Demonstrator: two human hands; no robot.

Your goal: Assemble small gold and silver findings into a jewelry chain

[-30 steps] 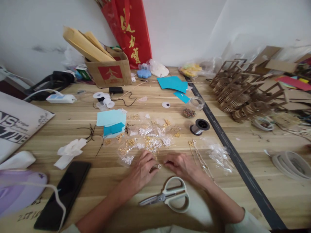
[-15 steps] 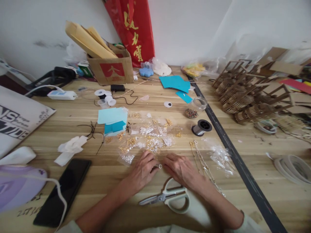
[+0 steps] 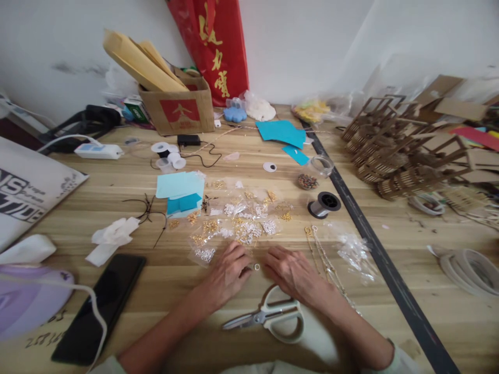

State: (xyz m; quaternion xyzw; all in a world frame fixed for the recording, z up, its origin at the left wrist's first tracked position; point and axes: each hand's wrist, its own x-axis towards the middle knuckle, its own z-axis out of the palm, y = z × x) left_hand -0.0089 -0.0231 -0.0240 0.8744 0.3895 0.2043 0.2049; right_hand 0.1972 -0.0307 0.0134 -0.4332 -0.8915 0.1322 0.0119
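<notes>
The counter [image 3: 128, 179] is light wood with brown stripes, and a white wall [image 3: 312, 41] stands behind. Left of the scissors [image 3: 266, 314] lies a black phone [image 3: 99, 309]. Far past the scissors stand a brown box [image 3: 175, 111] and a red bag [image 3: 230, 47]. Just past the scissors, the left hand [image 3: 230, 267] is next to a tiny ring [image 3: 256, 267]. The ring is pale and round; I can't tell if the left grip is clamped on it. The right hand [image 3: 290, 270], also past the scissors, hides whether its grip is together.
</notes>
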